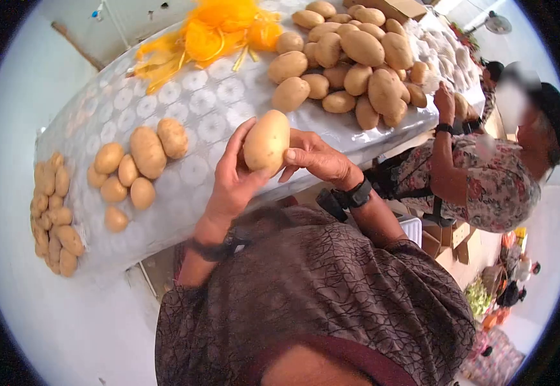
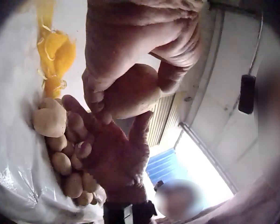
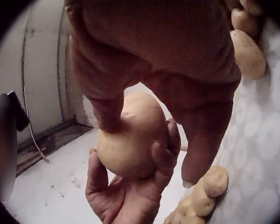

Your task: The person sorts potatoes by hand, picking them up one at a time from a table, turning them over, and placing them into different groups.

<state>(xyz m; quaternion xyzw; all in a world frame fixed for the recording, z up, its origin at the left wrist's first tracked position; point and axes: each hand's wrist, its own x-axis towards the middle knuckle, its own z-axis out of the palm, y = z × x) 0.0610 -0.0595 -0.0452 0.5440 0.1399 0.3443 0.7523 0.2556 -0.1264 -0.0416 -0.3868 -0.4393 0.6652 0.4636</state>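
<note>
My left hand (image 1: 232, 183) grips a large pale-brown potato (image 1: 267, 143) above the near table edge, its fingers and thumb around the sides. The right hand (image 1: 324, 159) is just beside it, thumb tip touching the potato's right side. In the left wrist view, the right hand (image 2: 119, 158) has its fingers spread under the held potato (image 2: 133, 91). From the right wrist, the left hand (image 3: 130, 198) cups the potato (image 3: 133, 144) from below, while a right-hand finger (image 3: 207, 140) extends past it.
A big potato pile (image 1: 357, 58) lies at the back right, beside orange mesh bags (image 1: 219, 35). Several potatoes (image 1: 146, 152) form a group at left, with another pile (image 1: 52, 212) at the far left end. A person (image 1: 479, 174) works at right along the plastic-covered table (image 1: 216, 122).
</note>
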